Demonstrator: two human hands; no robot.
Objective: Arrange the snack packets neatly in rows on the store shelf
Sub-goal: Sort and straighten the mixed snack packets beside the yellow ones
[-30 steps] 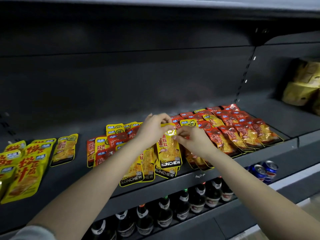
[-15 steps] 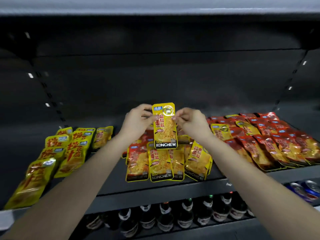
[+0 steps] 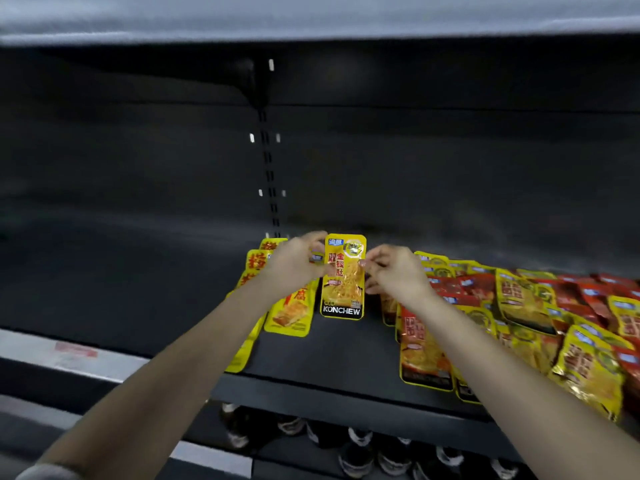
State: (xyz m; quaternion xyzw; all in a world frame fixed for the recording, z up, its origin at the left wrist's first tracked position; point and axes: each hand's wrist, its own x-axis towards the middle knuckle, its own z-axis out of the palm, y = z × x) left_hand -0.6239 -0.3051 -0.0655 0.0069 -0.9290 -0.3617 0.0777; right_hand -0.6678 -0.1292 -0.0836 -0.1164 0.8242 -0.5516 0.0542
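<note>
Yellow packet (image 3: 343, 282) in the middle, the one reading KONCHEW along its foot: who has it?

– Both hands. The left hand (image 3: 294, 268) pinches its left edge and the right hand (image 3: 394, 271) pinches its right edge, about halfway up. The fingers (image 3: 367, 263) are curled in on both sides, closed on the packet and on nothing else.

How does it sit?

– Upright, printed face to the camera, top end far and foot end near. It is over a bare dark strip of the shelf (image 3: 329, 358). Whether its foot touches the shelf I cannot tell.

What lies either side?

– Just left of it, a stack (image 3: 289, 313) of yellow packets with red lettering runs from far to near, partly under the left forearm. To the right, apart from the held packet, a pile (image 3: 519, 306) of red and yellow packets overlaps loosely and reaches the right edge of the view. The right forearm crosses its near left corner.

Anything else?

– Bottles (image 3: 356, 455) stand on the level below, blurred, only their necks and labels showing. The left stretch of the shelf is dark
</note>
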